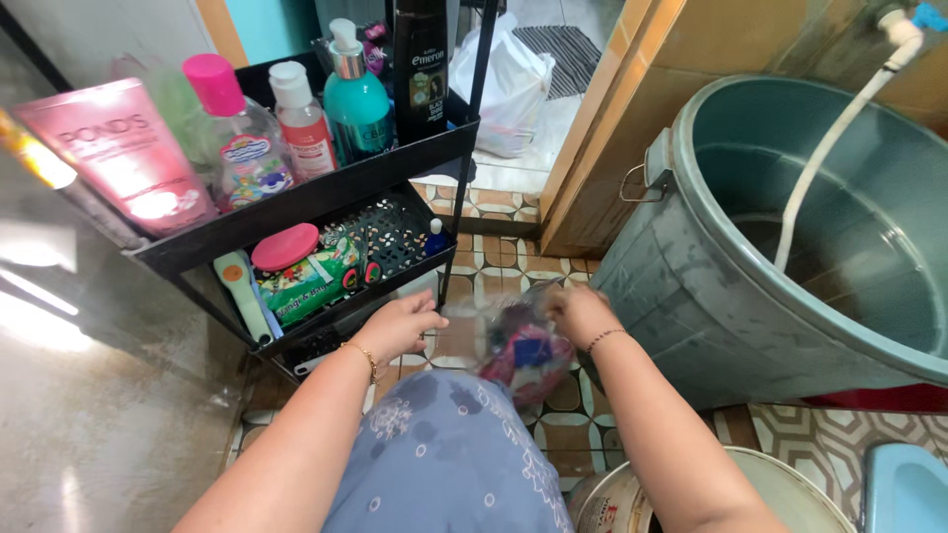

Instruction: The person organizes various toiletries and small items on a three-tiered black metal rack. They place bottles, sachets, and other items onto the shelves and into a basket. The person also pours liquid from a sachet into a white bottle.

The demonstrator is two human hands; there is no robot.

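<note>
Two hands at one clear bag beside a shelf rack and a water tub.

One large grey-green plastic tub [691, 286] holds water, one white hose [825, 148] hanging in. One black metal shelf rack [326, 188] carries one pink tube [118, 158] and four bottles on its top tier. One clear plastic bag of coloured items [523, 345] sits blurred above the tiled floor [494, 262], between the hands. The right hand [581, 311] has its fingers closed on the bag; the left hand [400, 324] is beside it, its fingers curled, grasp unclear.

Home bathroom: toiletry rack [296, 197], big water tub [691, 257], patterned floor tiles [504, 262].
</note>
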